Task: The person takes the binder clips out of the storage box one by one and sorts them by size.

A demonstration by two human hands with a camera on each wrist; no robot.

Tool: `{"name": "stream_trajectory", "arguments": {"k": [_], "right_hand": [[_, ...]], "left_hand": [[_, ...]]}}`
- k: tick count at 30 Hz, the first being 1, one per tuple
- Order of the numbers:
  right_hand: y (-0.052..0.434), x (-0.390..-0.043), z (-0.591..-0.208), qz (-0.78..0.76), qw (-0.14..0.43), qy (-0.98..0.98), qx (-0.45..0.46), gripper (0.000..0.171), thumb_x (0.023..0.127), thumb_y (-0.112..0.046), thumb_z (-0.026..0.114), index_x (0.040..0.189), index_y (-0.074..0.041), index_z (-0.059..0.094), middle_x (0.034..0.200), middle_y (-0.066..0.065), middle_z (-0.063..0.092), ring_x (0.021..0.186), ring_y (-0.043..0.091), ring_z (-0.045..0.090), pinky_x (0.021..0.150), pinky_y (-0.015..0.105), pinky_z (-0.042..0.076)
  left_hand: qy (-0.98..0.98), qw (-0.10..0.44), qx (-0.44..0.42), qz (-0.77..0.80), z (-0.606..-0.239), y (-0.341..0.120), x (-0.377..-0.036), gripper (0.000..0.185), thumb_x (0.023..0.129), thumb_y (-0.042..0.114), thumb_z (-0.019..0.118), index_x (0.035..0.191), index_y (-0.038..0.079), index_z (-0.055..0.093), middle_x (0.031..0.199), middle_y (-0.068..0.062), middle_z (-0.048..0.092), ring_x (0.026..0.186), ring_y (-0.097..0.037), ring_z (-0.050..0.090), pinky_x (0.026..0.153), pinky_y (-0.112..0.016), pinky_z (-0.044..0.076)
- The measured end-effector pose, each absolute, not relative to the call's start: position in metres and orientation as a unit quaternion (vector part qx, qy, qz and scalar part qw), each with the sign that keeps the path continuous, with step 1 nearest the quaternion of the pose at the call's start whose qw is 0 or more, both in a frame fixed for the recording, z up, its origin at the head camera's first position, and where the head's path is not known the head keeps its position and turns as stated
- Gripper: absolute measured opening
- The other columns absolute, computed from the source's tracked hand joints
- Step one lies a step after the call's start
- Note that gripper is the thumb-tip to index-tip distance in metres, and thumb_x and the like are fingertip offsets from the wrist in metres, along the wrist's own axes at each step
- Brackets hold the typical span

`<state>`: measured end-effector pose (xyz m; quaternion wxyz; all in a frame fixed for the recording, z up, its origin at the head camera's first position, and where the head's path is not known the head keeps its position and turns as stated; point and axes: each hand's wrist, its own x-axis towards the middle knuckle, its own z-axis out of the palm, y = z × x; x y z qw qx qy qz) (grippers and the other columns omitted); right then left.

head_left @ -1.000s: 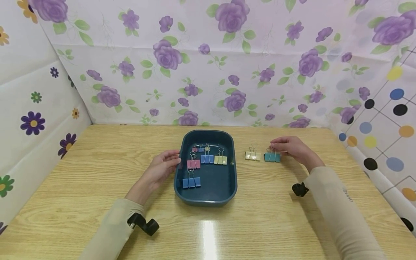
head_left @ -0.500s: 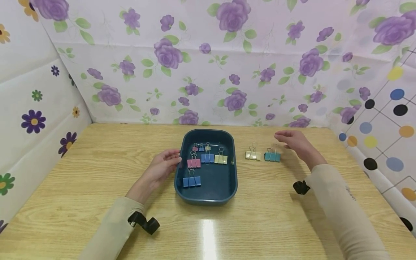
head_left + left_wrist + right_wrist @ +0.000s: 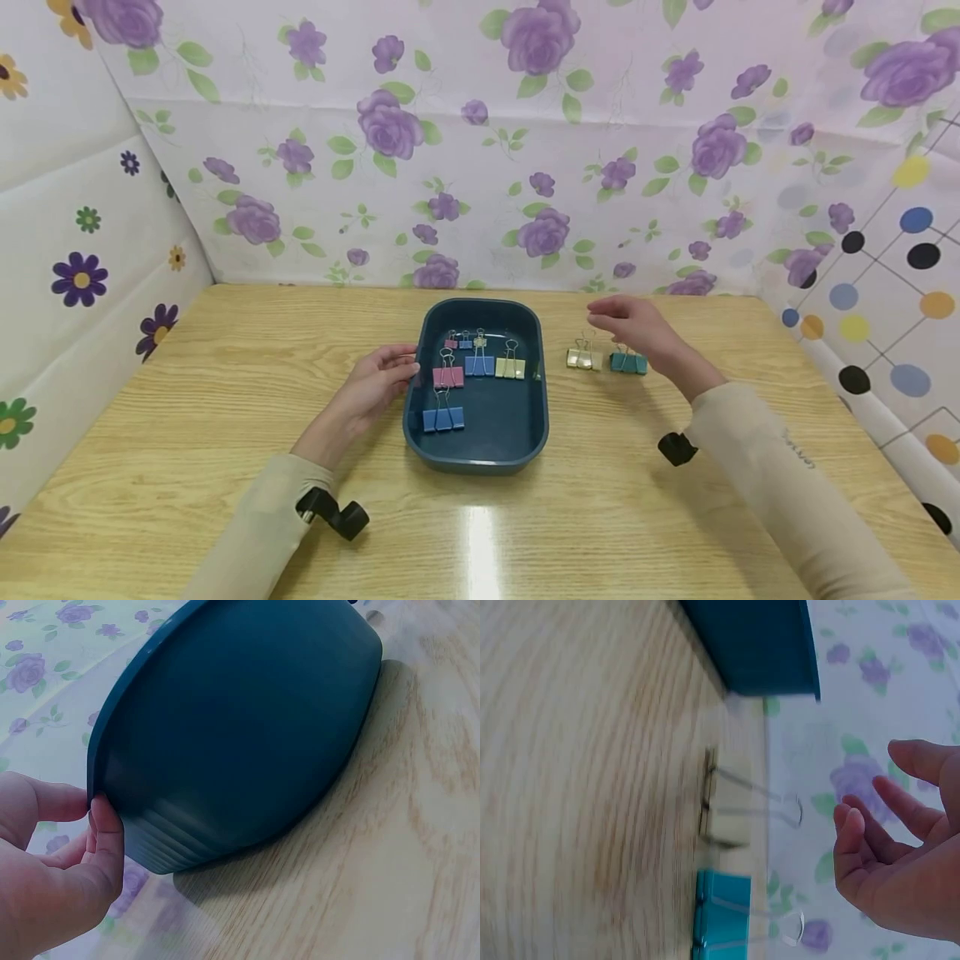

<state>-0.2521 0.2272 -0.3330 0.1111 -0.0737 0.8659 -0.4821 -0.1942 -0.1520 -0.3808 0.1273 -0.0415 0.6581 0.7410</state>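
Observation:
My left hand [image 3: 372, 385] pinches the left rim of a dark blue plastic tray [image 3: 477, 462], thumb on one side and fingers on the other, as the left wrist view shows. My right hand [image 3: 637, 327] is in the air behind two binder clips on the table, its fingers loosely bent with nothing between them. Nearest are a teal binder clip [image 3: 628, 363], its wire handles partly hidden by the hand, and a pale yellow binder clip [image 3: 583, 359] to its left. Both stand with handles up and apart from the fingers in the right wrist view.
Inside the tray lie a large blue binder clip [image 3: 443, 419], a pink one [image 3: 447, 378], a mid-size blue one [image 3: 479, 367], a yellow one [image 3: 510, 368] and several tiny ones along the back. Flowered cloth [image 3: 480, 200] hangs behind the wooden table [image 3: 225, 400].
My right hand has let go of the teal binder clip, lifted up and back, then moved left toward the pale yellow clip. The left hand and tray have stayed in place.

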Motion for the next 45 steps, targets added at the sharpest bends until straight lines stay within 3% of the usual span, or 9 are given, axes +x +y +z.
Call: {"name": "stream_trajectory", "arguments": {"k": [13,19,30,36,45], "right_hand": [[0.165,-0.218,-0.322,-0.506,0.155,0.841,-0.111,0.039,0.099,-0.022,0.057,0.131,0.000,0.056,0.126,0.015,0.058,0.113,0.032,0.052,0.089,0.046,0.044],[0.145,-0.207,-0.318,-0.526,0.192,0.818,-0.132,0.037,0.099,-0.020,0.057,0.130,0.000,0.056,0.125,0.014,0.059,0.113,0.028,0.057,0.091,0.040,0.047],[0.112,-0.204,-0.314,-0.523,0.252,0.798,-0.163,0.031,0.095,-0.016,0.063,0.118,0.004,0.064,0.109,0.014,0.067,0.104,0.030,0.064,0.089,0.042,0.051],[0.093,-0.206,-0.313,-0.470,0.287,0.818,-0.169,0.028,0.096,-0.016,0.061,0.115,0.004,0.067,0.102,0.010,0.070,0.097,0.023,0.067,0.082,0.034,0.054],[0.067,-0.213,-0.307,-0.447,0.310,0.825,-0.149,0.026,0.096,-0.012,0.060,0.117,0.003,0.066,0.103,0.013,0.070,0.094,0.020,0.068,0.079,0.032,0.055]], "left_hand": [[0.660,0.125,-0.050,0.739,-0.381,-0.151,-0.194,0.040,0.098,0.001,0.052,0.136,-0.004,0.042,0.115,-0.012,0.050,0.095,-0.017,0.054,0.082,-0.022,0.049],[0.659,0.127,-0.047,0.740,-0.381,-0.151,-0.195,0.039,0.097,0.001,0.053,0.135,-0.004,0.043,0.113,-0.011,0.050,0.094,-0.017,0.054,0.082,-0.022,0.049],[0.662,0.126,-0.049,0.737,-0.380,-0.151,-0.195,0.040,0.097,0.001,0.052,0.136,-0.005,0.042,0.112,-0.012,0.051,0.094,-0.016,0.054,0.081,-0.022,0.049],[0.660,0.128,-0.046,0.739,-0.379,-0.151,-0.194,0.041,0.098,0.000,0.051,0.137,-0.007,0.041,0.114,-0.013,0.050,0.095,-0.016,0.053,0.082,-0.021,0.048],[0.660,0.131,-0.042,0.739,-0.378,-0.152,-0.194,0.042,0.098,0.001,0.053,0.137,-0.007,0.040,0.113,-0.013,0.051,0.095,-0.017,0.055,0.081,-0.021,0.049]]}}
